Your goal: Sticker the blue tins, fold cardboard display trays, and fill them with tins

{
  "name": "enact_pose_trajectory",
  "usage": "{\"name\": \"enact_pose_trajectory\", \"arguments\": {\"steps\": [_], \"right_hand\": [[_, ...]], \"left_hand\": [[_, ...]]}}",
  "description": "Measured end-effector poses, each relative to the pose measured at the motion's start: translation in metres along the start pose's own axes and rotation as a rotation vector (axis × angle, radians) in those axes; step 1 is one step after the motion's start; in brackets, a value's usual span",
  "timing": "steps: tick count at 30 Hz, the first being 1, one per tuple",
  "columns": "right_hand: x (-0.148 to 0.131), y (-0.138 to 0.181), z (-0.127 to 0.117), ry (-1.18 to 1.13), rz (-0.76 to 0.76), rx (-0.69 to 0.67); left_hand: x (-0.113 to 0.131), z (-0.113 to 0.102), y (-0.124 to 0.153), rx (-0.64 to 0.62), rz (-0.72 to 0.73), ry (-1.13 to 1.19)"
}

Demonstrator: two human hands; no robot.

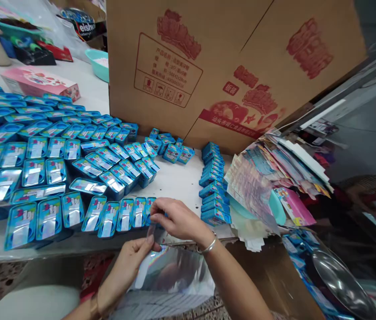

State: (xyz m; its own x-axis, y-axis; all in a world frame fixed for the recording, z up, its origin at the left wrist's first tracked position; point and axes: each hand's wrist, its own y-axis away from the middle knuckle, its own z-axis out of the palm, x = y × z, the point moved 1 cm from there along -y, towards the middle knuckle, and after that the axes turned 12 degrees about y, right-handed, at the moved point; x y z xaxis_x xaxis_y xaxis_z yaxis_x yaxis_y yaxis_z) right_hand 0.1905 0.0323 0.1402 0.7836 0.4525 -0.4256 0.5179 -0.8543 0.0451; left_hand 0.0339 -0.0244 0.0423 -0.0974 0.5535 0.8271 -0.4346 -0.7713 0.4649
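My left hand [133,258] is closed at the table's front edge, thumb and finger pinched on a clear plastic strip [151,229]. Just above it, my right hand [177,218] curls its fingers at the strip's upper end, partly hiding what they hold. Below both hands lies a shiny clear plastic sheet [177,271] with a pale strip along its left side. Behind my right fingers stands the last blue package [149,206] of the front row. More blue packages [49,218] with clear strips on their tops fill the table's left side.
A large cardboard box [188,89] stands at the back of the white table [177,182]. Blue packages [215,191] form a column right of my hands, beside stacked printed sheets [251,182]. A metal bowl [341,280] sits lower right; a pink box [41,82] lies back left.
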Motion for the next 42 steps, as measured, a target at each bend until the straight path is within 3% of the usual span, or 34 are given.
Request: {"name": "enact_pose_trajectory", "arguments": {"steps": [6, 13, 18, 22, 25, 28, 34, 37, 42], "right_hand": [[0.014, -0.015, 0.018, 0.160, 0.023, 0.103], [0.027, -0.024, 0.034, 0.173, -0.001, 0.073], [0.036, -0.029, 0.046, 0.036, 0.032, 0.152], [0.034, -0.028, 0.052, -0.018, 0.075, 0.243], [0.021, -0.010, 0.049, -0.026, 0.080, 0.381], [0.001, 0.029, 0.045, -0.059, 0.187, 0.530], [-0.033, 0.097, 0.076, 0.073, 0.328, 0.403], [-0.040, 0.107, 0.090, 0.199, 0.337, 0.451], [-0.044, 0.115, 0.088, 0.281, 0.282, 0.504]], "left_hand": [[-0.011, -0.002, -0.012, 0.056, 0.048, 0.043], [-0.019, -0.011, -0.030, 0.088, 0.005, 0.051], [-0.023, -0.015, -0.039, 0.060, -0.018, 0.103], [-0.018, -0.016, -0.035, -0.038, -0.031, 0.119], [-0.009, -0.017, -0.026, -0.101, -0.014, 0.074], [-0.001, -0.015, -0.012, -0.105, 0.074, 0.036], [-0.001, -0.001, 0.005, -0.048, 0.142, 0.021], [-0.005, 0.005, 0.008, -0.006, 0.205, -0.033], [-0.013, 0.009, 0.010, 0.006, 0.278, -0.105]]}}
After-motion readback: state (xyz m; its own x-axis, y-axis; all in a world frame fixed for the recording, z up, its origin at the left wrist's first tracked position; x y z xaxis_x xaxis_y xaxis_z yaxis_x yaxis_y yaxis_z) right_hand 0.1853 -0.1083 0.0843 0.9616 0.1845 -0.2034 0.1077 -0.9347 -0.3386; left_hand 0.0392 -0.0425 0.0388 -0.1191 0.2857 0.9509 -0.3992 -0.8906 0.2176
